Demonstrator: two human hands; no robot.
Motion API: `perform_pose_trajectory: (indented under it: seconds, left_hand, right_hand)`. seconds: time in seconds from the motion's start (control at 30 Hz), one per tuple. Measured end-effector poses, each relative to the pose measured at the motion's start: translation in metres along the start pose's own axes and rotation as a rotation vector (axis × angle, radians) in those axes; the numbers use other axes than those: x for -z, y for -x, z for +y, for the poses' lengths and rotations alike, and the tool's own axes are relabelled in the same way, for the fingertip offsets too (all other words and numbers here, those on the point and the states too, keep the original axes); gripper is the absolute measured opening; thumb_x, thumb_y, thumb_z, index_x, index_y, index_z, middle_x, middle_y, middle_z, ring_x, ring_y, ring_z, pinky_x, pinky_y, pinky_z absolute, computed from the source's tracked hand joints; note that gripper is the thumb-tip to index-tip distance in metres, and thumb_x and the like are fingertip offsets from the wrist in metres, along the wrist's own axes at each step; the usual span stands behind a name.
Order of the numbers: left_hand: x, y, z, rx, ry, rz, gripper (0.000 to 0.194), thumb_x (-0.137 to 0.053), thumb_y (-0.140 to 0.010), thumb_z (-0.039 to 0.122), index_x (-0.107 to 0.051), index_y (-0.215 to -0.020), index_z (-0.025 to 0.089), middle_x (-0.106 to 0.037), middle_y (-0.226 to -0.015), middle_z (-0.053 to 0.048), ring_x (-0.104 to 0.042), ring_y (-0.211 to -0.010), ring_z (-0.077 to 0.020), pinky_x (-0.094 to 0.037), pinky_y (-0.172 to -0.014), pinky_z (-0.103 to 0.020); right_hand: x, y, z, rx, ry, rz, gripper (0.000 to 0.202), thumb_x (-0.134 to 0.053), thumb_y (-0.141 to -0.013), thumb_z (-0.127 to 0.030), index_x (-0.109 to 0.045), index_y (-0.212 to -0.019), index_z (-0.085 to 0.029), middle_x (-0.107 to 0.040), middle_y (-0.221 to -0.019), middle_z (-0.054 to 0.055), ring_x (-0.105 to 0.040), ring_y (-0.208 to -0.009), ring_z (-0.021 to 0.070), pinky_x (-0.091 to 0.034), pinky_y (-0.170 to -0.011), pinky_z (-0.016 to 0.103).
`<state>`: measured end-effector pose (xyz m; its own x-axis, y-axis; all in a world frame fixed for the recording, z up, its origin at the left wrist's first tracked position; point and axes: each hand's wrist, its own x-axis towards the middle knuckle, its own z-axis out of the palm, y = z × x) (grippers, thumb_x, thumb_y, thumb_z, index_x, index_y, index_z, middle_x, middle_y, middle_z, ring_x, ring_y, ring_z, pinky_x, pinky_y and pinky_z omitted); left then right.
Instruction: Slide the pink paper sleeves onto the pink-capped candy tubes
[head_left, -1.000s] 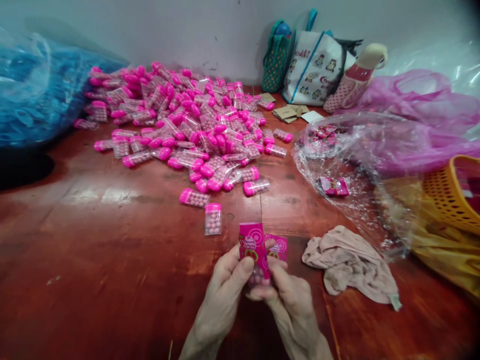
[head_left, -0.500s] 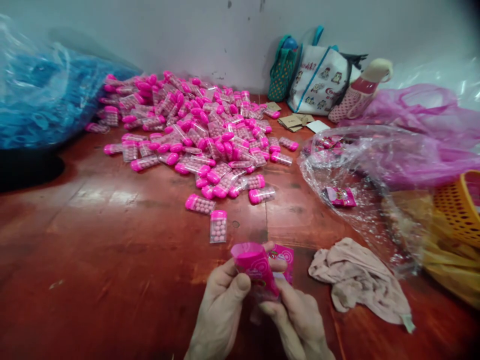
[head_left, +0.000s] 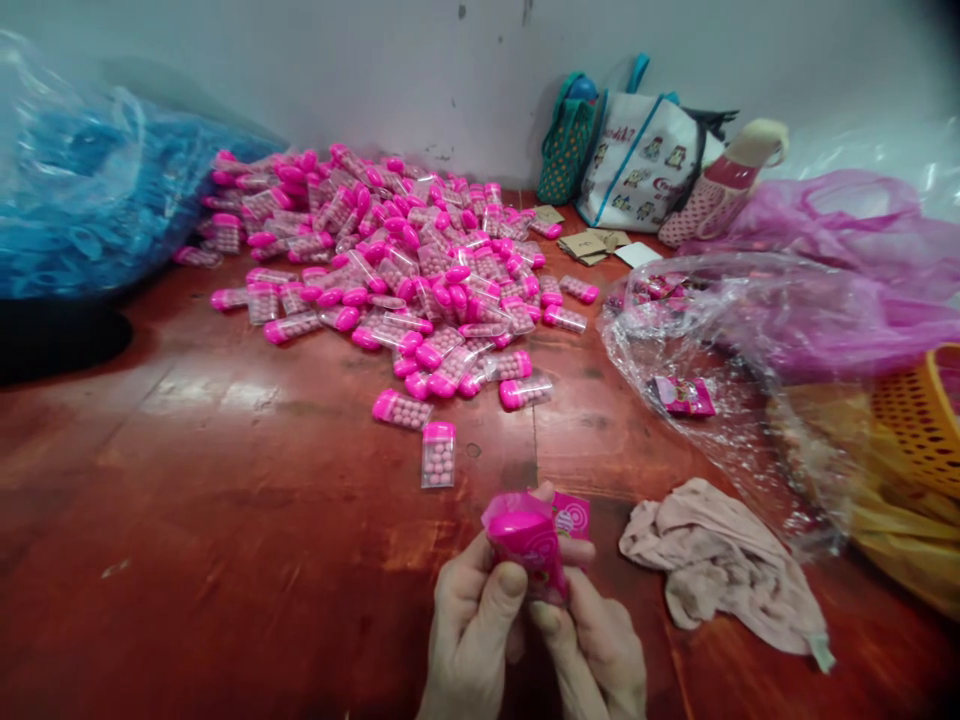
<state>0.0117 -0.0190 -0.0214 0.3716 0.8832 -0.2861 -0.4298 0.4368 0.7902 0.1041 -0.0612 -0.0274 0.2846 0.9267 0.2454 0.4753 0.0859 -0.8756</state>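
Note:
At the lower middle, my left hand [head_left: 474, 625] and my right hand [head_left: 604, 640] are closed together on a pink printed wrapper sleeve [head_left: 536, 565]. A rounded bright pink cap [head_left: 517, 525] shows at its upper end, inside a clear edge; the rest of what the sleeve covers is hidden. My left thumb presses on the sleeve's front, and my right thumb and fingers pinch its lower end. A second pink wrapper [head_left: 574, 517] sticks out behind, by my right fingers. Just beyond lies a clear candy box [head_left: 438, 458] with a pink cap and pink balls inside.
A large heap of pink-capped candy boxes [head_left: 420, 260] covers the table's back middle. Blue pieces in a clear bag [head_left: 97, 200] stand left. To the right are a crumpled cloth [head_left: 724, 560], clear plastic [head_left: 720, 330] with pink wrappers, and a yellow basket [head_left: 911, 420]. Bags [head_left: 630, 165] stand by the wall.
Both hands and the sleeve have shifted slightly right and down. The pink cap now shows at the sleeve's upper end, where the opening was before.

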Motion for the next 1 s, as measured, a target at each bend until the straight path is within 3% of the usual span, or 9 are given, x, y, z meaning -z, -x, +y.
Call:
perform_pose_trajectory:
  seconds: [0.1, 0.2, 0.3, 0.43, 0.53, 0.67, 0.87, 1.0]
  left_hand:
    - [-0.001, 0.002, -0.002, 0.018, -0.007, -0.003, 0.037, -0.057, -0.08, 0.043, -0.07, -0.101, 0.016, -0.071, -0.092, -0.013, -0.031, -0.041, -0.0048, -0.025, -0.036, -0.02]
    - [0.0, 0.001, -0.003, 0.049, 0.008, 0.015, 0.038, -0.056, -0.081, 0.042, -0.067, -0.107, 0.017, -0.071, -0.092, -0.013, -0.033, -0.041, -0.0041, -0.021, -0.035, -0.018]
    - [0.004, -0.004, 0.0, 0.082, 0.088, 0.004, 0.04, -0.055, -0.081, 0.043, -0.064, -0.111, 0.018, -0.071, -0.092, -0.013, -0.048, -0.049, -0.0077, -0.026, -0.038, -0.017]
    - [0.007, -0.01, 0.008, 0.076, 0.181, 0.017, 0.045, -0.057, -0.079, 0.047, -0.063, -0.113, 0.017, -0.07, -0.096, -0.015, -0.058, -0.057, -0.0149, -0.029, -0.037, -0.018]
    - [0.004, -0.012, 0.009, 0.123, 0.159, 0.034, 0.037, -0.057, -0.082, 0.034, -0.062, -0.113, 0.016, -0.07, -0.095, -0.015, -0.054, -0.052, -0.0114, -0.027, -0.037, -0.018]
    - [-0.001, -0.012, 0.002, 0.145, 0.128, 0.082, 0.033, -0.053, -0.085, 0.034, -0.065, -0.109, 0.015, -0.071, -0.091, -0.014, -0.04, -0.045, -0.0051, -0.02, -0.037, -0.017]
    - [0.0, -0.01, -0.005, 0.169, 0.106, 0.055, 0.032, -0.049, -0.087, 0.033, -0.065, -0.109, 0.015, -0.07, -0.093, -0.014, -0.036, -0.044, -0.0043, -0.017, -0.037, -0.018]
    - [0.002, -0.011, -0.003, 0.176, 0.151, 0.081, 0.03, -0.054, -0.084, 0.034, -0.068, -0.102, 0.015, -0.071, -0.092, -0.013, -0.036, -0.042, -0.0035, -0.021, -0.035, -0.016]
  right_hand:
    - [0.001, 0.004, 0.001, -0.006, 0.091, 0.036, 0.031, -0.043, -0.09, -0.043, -0.066, -0.093, -0.022, -0.065, -0.055, 0.001, -0.057, -0.039, 0.0146, -0.044, -0.037, 0.02]
    - [0.001, 0.001, 0.003, 0.008, 0.007, -0.05, 0.03, -0.042, -0.092, -0.04, -0.065, -0.093, -0.021, -0.062, -0.052, 0.0, -0.056, -0.038, 0.0135, -0.044, -0.039, 0.019]
    - [0.001, -0.009, 0.004, 0.1, -0.057, -0.113, 0.026, -0.042, -0.093, -0.035, -0.062, -0.1, -0.019, -0.062, -0.056, -0.001, -0.057, -0.042, 0.0122, -0.045, -0.042, 0.017]
    - [-0.001, -0.017, 0.005, 0.162, -0.067, -0.175, 0.024, -0.04, -0.094, -0.03, -0.059, -0.092, -0.017, -0.061, -0.057, 0.0, -0.056, -0.043, 0.0124, -0.045, -0.044, 0.018]
    - [-0.003, -0.016, 0.007, 0.105, -0.08, -0.22, 0.026, -0.039, -0.094, -0.03, -0.06, -0.099, -0.014, -0.059, -0.054, 0.0, -0.055, -0.041, 0.0123, -0.046, -0.043, 0.019]
    - [-0.004, -0.011, 0.009, 0.034, -0.077, -0.218, 0.034, -0.037, -0.094, -0.028, -0.057, -0.114, -0.009, -0.056, -0.053, 0.0, -0.054, -0.041, 0.0134, -0.044, -0.041, 0.02]
    - [-0.004, -0.009, 0.011, -0.011, -0.098, -0.208, 0.034, -0.038, -0.093, -0.031, -0.061, -0.106, -0.009, -0.052, -0.05, -0.001, -0.049, -0.038, 0.013, -0.039, -0.037, 0.021]
    - [-0.004, -0.012, 0.013, -0.071, -0.181, -0.289, 0.028, -0.038, -0.093, -0.029, -0.061, -0.092, -0.013, -0.053, -0.052, 0.0, -0.052, -0.043, 0.0128, -0.04, -0.042, 0.021]
